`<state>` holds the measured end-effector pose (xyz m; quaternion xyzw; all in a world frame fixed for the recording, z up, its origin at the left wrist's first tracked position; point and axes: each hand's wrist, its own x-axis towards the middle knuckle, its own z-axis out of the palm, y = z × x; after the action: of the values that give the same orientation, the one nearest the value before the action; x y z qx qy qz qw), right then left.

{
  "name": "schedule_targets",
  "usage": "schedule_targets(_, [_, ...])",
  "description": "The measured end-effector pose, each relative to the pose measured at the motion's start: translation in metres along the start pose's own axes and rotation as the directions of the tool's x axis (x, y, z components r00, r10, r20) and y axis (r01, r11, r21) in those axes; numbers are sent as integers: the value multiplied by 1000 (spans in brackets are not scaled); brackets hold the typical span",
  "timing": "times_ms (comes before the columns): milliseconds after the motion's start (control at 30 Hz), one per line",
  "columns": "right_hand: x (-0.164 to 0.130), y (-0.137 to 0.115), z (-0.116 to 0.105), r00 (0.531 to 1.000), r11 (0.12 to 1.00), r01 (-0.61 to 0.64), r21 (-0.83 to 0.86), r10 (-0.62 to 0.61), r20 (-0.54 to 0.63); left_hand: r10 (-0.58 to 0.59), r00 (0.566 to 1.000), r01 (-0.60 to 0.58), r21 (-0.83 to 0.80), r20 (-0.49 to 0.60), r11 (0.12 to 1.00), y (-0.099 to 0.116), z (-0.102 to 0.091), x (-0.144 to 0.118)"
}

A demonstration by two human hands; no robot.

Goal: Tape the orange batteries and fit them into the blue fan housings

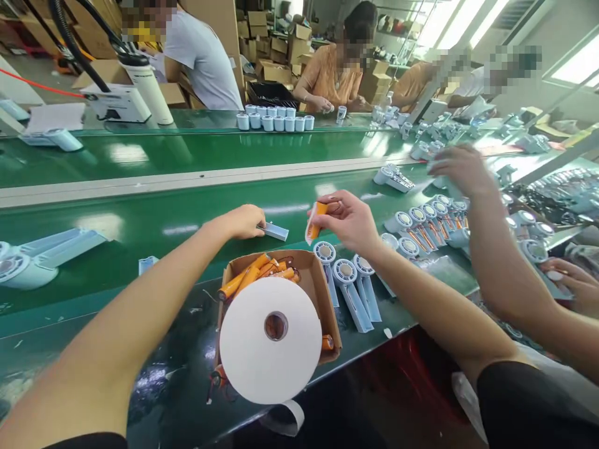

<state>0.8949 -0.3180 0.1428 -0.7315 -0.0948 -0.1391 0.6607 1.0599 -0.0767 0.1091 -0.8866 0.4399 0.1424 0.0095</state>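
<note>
My left hand [246,222] is closed on the end of a light blue fan handle [277,231] on the green belt; its other end is hidden under my fingers. Between thumb and fingertips, my right hand [352,219] pinches an orange cylindrical battery [320,215], with a white strip along its side. Below both hands is an open cardboard box [333,330] with several orange batteries [253,274] in it. A large roll of white tape [294,368] leans over the box, its loose end hanging past the table edge. Light blue handheld fans [346,272] lie right of the box.
More fans [428,215] stand in a row at the right, where a co-worker's arm [491,237] reaches across, the hand blurred. Other fans [42,259] lie on the belt at left. Small cups [276,120] line the far bench, with people seated behind it.
</note>
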Motion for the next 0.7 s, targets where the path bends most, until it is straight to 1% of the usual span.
schedule_targets(67, [18, 19, 11, 998, 991, -15, -136, 22, 52, -21, 1000, 20, -53, -14, 998, -3, -2, -3])
schedule_targets(133, [34, 33, 24, 991, 941, -31, -337, 73, 111, -68, 997, 64, -96, -43, 993, -4, -4, -5])
schedule_targets(167, [40, 38, 30, 984, 890, -23, -456, 100, 146, -96, 993, 88, -115, -62, 989, -3, -4, -5])
schedule_targets(200, [46, 42, 36, 974, 814, 5, -581, 127, 187, -124, 989, 113, -133, -84, 985, -1, -4, -5])
schedule_targets(267, [54, 45, 45, 942, 624, 103, -775, 190, 278, -173, 977, 151, -166, -126, 974, 3, -2, -4])
schedule_targets(300, [56, 45, 48, 921, 540, 155, -827, 224, 318, -191, 971, 164, -181, -143, 970, 6, 0, -3])
schedule_targets(333, [58, 45, 50, 901, 478, 197, -856, 256, 350, -206, 966, 174, -193, -158, 966, 8, 1, -2])
schedule_targets(367, [58, 44, 50, 885, 440, 223, -870, 282, 370, -218, 961, 183, -203, -169, 962, 11, 3, -1])
schedule_targets(533, [58, 40, 51, 833, 343, 270, -900, 385, 397, -279, 939, 226, -250, -202, 941, 21, 8, 3])
schedule_targets(700, [60, 35, 65, 801, 247, 291, -924, 466, 377, -300, 928, 239, -266, -220, 934, 26, 7, 7])
